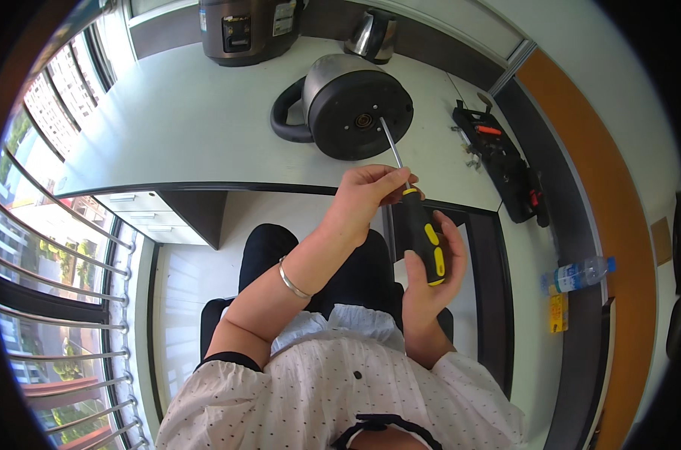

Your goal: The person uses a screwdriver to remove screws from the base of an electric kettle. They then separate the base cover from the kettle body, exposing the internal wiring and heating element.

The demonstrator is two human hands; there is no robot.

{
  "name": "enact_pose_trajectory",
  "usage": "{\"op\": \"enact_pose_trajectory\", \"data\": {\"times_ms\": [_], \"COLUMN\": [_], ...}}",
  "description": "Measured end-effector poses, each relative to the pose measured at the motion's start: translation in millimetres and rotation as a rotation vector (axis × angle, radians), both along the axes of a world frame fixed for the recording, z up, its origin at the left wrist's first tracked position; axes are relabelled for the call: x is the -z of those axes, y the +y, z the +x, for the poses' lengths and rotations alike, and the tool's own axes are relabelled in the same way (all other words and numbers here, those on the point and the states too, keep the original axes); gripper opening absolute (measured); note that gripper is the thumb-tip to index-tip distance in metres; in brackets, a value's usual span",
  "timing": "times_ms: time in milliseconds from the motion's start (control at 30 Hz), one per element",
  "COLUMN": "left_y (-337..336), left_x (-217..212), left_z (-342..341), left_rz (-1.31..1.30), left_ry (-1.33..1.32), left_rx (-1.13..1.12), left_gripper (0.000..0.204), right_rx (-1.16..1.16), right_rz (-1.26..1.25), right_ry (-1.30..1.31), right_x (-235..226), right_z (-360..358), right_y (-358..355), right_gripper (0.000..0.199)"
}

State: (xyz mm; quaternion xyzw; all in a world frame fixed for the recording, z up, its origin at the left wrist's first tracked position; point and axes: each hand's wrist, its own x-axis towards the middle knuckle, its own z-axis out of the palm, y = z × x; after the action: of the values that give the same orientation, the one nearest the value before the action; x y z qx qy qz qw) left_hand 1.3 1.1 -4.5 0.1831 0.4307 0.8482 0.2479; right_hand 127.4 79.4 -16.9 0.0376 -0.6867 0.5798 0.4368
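The right hand grips the black-and-yellow handle of a screwdriver, while the left hand pinches its shaft near the handle. Its tip meets the underside of an electric kettle lying sideways on the white bench.

1. Black and yellow handle, silvery shaft on the screwdriver.
2. Black base and handle, grey steel body on the overturned kettle.
3. White with small dark dots on the blouse.
4. Silver on the bangle.
5. Pale grey-white on the desk.
6. Black with an orange piece on the tool tray.
7. Clear with a blue cap on the bottle.
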Motion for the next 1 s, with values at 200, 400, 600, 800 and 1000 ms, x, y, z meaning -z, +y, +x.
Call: {"op": "enact_pose_trajectory", "data": {"times_ms": [200, 400, 600, 800, 1000], "left_y": [-12.8, -49.9, -63.8, -62.9, -58.4], "left_x": [-8.5, 11.1, 24.0, 32.4, 33.6], "left_z": [2.5, -38.3, -89.1, -108.8, -113.8], "left_rz": [-0.177, -0.709, -0.867, -0.91, -0.692], "left_ry": [0.312, 1.003, 0.834, 0.825, 0.708], "left_rx": [-0.208, -1.176, -0.93, -0.877, -0.745], "left_gripper": [0.022, 0.046, 0.076, 0.074, 0.077], "right_rx": [0.036, 0.152, 0.218, 0.317, 0.259], "right_rz": [-0.16, -0.012, 0.212, 0.254, 0.183], "right_ry": [-0.021, 0.154, 0.136, 0.07, 0.078], "right_x": [5.1, 12.0, -1.2, -7.6, -1.3], "right_z": [4.1, 13.4, 13.8, 3.4, -2.1], "right_y": [9.7, 27.3, 42.7, 58.4, 60.5], "right_gripper": [0.032, 0.033, 0.029, 0.022, 0.025]}}
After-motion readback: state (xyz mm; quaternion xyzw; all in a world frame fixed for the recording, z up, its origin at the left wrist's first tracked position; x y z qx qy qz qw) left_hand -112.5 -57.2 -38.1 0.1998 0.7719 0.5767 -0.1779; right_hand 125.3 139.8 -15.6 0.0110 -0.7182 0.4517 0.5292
